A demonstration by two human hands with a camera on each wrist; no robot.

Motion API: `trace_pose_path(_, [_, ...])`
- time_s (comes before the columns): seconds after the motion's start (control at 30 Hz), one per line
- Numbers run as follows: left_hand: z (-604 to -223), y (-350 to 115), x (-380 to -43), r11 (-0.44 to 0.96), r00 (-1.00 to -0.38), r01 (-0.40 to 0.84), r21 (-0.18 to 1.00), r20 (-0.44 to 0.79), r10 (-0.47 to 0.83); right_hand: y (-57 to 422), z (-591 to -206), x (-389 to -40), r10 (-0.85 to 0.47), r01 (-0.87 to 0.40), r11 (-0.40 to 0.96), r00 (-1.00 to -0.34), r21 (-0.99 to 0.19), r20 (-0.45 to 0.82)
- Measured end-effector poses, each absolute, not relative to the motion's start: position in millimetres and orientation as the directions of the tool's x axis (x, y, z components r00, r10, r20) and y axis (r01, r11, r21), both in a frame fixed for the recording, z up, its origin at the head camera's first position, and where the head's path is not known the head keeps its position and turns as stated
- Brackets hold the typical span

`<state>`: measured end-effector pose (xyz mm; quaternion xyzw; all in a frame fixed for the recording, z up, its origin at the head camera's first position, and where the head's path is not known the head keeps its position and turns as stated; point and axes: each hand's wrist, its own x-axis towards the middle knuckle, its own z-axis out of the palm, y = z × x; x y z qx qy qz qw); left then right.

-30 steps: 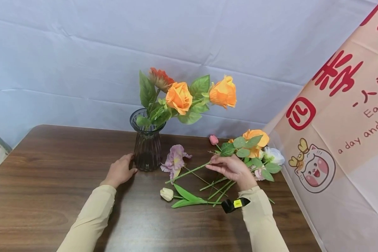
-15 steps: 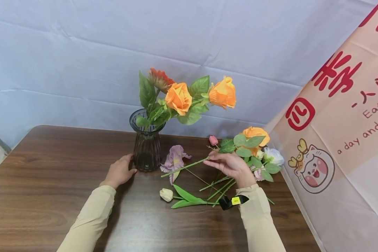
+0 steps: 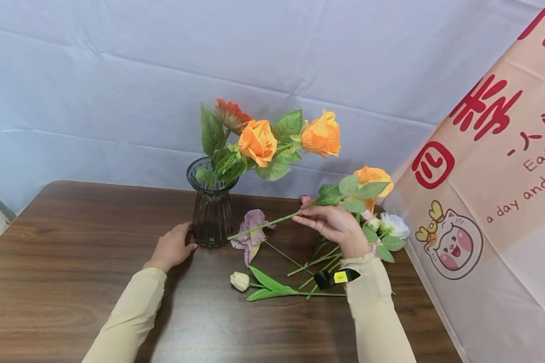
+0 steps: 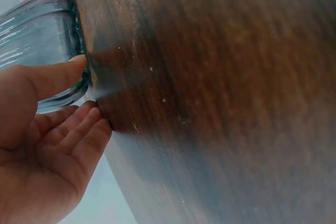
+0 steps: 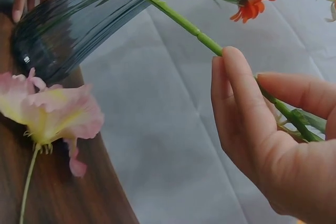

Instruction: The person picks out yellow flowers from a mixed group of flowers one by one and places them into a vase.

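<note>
A ribbed grey glass vase (image 3: 212,217) stands upright on the table, holding two orange roses (image 3: 258,142) and a red-orange flower (image 3: 232,115) that lean out of its mouth. My left hand (image 3: 172,247) rests beside the vase's base, thumb (image 4: 63,74) and fingers relaxed against it at table level. With thumb and fingertips, my right hand (image 3: 329,227) pinches the green stem (image 5: 173,17) of another orange rose (image 3: 373,176). That rose's leafy head points right, while the stem's bare end overlaps the purple flower (image 3: 253,229) near the vase in the head view.
A cream tulip (image 3: 240,281) with long green leaves lies in front. Several more flowers lie at the right, including a pale blue-white one (image 3: 394,225) and a pink bud (image 3: 306,199) behind my right hand. A printed banner (image 3: 477,201) hangs along the right side.
My right hand has lifted slightly and raised the orange rose; its stem end has moved left and up toward the vase. My left hand and the vase stay where they were.
</note>
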<state>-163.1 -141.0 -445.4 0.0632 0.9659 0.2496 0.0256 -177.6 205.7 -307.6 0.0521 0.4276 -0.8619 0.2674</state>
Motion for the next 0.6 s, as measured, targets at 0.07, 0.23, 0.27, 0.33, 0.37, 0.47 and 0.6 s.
trace_pose_path(0.07, [-446,-141,-163,0.867,-0.991,0.109,0.487,-0.018,0.135,205,-304,-179,-0.410,0.483,-0.476,-0.861,-0.735,-0.301])
trace_pose_path(0.23, [-445,-141,-163,0.866,-0.991,0.110,0.488,-0.017,0.136,206,-297,-180,-0.403,0.437,-0.484,-0.881,-0.759,-0.250])
trace_pose_path(0.27, [-445,-141,-163,0.866,-0.991,0.111,0.487,-0.017,0.136,206,-295,-181,-0.406,0.433,-0.493,-0.882,-0.754,-0.241])
trace_pose_path(0.33, [-445,-142,-162,0.867,-0.991,0.110,0.486,-0.016,0.135,206,-292,-182,-0.409,0.426,-0.508,-0.884,-0.748,-0.226])
trace_pose_path(0.37, [-445,-142,-162,0.867,-0.991,0.109,0.486,-0.016,0.134,206,-290,-183,-0.410,0.423,-0.516,-0.885,-0.745,-0.219])
trace_pose_path(0.47, [-445,-141,-162,0.867,-0.991,0.106,0.487,-0.020,0.132,205,-283,-185,-0.396,0.412,-0.525,-0.893,-0.745,-0.215])
trace_pose_path(0.6, [-443,-141,-162,0.866,-0.991,0.100,0.489,-0.028,0.131,203,-275,-187,-0.375,0.419,-0.508,-0.894,-0.752,-0.245])
